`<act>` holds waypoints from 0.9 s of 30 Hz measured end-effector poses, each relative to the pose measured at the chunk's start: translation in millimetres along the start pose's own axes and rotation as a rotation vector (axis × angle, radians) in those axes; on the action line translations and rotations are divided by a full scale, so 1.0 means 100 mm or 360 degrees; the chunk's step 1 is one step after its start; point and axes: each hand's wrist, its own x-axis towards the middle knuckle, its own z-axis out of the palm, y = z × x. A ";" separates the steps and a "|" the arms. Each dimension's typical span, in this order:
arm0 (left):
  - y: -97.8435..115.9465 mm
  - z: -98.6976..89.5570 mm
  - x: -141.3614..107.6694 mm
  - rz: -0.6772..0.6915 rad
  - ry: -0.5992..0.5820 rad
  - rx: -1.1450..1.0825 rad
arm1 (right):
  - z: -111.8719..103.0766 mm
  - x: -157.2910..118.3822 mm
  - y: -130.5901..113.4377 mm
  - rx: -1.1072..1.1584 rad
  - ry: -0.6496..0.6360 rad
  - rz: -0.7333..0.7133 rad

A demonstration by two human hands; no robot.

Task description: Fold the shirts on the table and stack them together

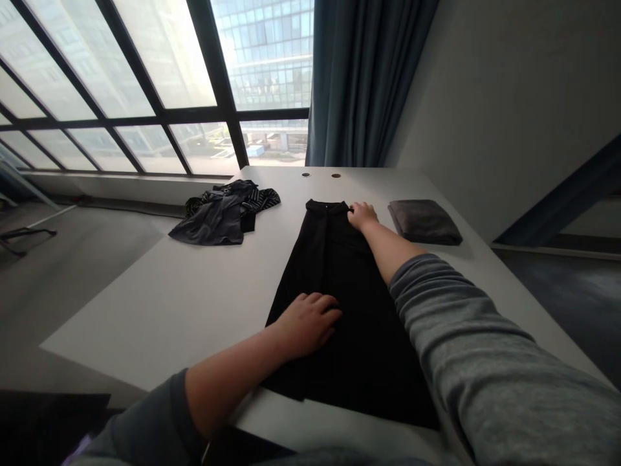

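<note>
A black skirt [359, 349] lies spread lengthwise on the white table, its narrow waistband at the far end and its wide hem towards me. My right hand [361, 215] is at the right corner of the waistband, fingers closed on the cloth edge. Nearer to me, my left hand [311, 325] rests palm down on the left-middle part of the skirt. Its fingers are slightly bent and a little apart, and no cloth shows bunched in them; the fingertips' undersides are hidden.
On the white table [194, 298], a crumpled pile of dark clothes [220, 213], partly patterned, sits at the far left. A folded grey-brown cloth [424, 221] lies at the right. Behind stand a window [272, 58] and a blue curtain [359, 84]. Two round holes mark the table's far end.
</note>
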 end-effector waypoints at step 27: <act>0.66 -0.39 0.34 0.0992 0.0150 0.0228 | -0.19 0.14 0.41 0.0514 0.0041 0.0173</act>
